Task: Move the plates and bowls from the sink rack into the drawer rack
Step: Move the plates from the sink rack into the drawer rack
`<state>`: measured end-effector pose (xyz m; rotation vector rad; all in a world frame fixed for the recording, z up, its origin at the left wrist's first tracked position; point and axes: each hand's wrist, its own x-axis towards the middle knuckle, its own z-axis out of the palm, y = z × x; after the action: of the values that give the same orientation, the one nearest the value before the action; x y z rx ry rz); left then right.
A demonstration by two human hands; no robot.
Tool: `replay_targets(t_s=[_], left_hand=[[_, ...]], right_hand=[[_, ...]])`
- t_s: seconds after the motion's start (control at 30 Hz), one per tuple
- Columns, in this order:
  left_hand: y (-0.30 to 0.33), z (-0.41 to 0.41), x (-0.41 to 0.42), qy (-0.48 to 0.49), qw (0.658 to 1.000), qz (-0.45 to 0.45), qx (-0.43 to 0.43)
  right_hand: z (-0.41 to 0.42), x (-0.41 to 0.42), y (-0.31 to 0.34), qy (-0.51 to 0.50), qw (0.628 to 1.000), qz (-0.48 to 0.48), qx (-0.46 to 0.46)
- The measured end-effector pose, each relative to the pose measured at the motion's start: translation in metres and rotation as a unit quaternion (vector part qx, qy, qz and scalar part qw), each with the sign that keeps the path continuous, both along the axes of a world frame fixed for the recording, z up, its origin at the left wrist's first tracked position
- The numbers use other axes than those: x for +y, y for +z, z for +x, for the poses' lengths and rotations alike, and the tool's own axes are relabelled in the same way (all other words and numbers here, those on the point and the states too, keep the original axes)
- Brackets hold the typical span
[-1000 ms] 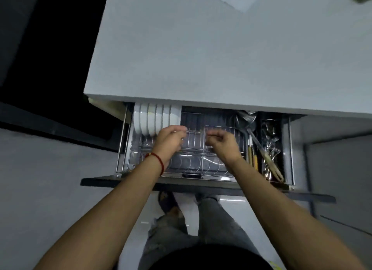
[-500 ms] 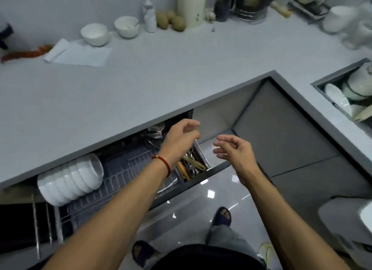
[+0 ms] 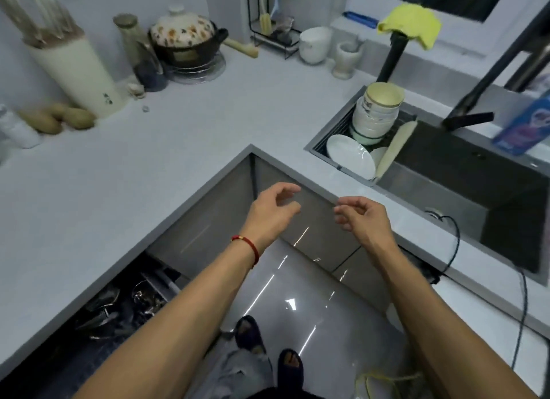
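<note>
The sink rack [image 3: 323,141] sits at the left end of the sink, upper right of view. It holds a stack of white bowls [image 3: 375,118] and leaning white plates [image 3: 351,157], with a cream plate [image 3: 397,147] at its right side. Only the cutlery end of the open drawer [image 3: 125,306] shows at lower left; its plate rack is out of view. My left hand [image 3: 272,209] and my right hand [image 3: 361,217] hover in front of the counter corner, fingers loosely curled and apart, holding nothing. Both are short of the sink rack.
A knife block [image 3: 74,68], potatoes [image 3: 56,119], a clay pot [image 3: 186,40] and a white mortar [image 3: 348,58] stand on the grey counter [image 3: 193,124]. A black faucet [image 3: 488,80] reaches over the sink [image 3: 464,187]. A black cable [image 3: 455,250] hangs over the counter edge.
My view has swung right from the drawer to the sink. Both hands left the drawer rack and rose empty toward the counter corner.
</note>
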<state>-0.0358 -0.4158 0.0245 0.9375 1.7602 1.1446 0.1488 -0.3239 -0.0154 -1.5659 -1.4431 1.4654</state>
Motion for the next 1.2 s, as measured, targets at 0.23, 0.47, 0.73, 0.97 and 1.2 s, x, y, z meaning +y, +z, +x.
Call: replay_targets(t_s=[0.23,0.47,0.73,0.97,1.2], left_hand=[[-0.024,-0.014,0.121,-0.083,0.996,-0.013,-0.024],[-0.056,-0.020,0.227,-0.126,0.989,-0.077,0.021],[-0.098,0.006,0.333,-0.090,0.974,-0.181,0.098],[-0.121,0.031,0.387,-0.035,0.928,-0.318,0.190],[-0.115,0.030,0.399,-0.005,0.926,-0.288,0.243]], right_hand=[[0.017,0.087,-0.013,-0.059,0.994,0.017,-0.095],[0.012,0.158,-0.029,-0.067,0.991,-0.005,-0.112],[0.013,0.243,-0.057,-0.043,0.996,-0.055,-0.057],[0.032,0.294,-0.067,-0.039,0.995,-0.089,-0.013],[0.042,0.321,-0.074,-0.012,0.996,-0.093,0.001]])
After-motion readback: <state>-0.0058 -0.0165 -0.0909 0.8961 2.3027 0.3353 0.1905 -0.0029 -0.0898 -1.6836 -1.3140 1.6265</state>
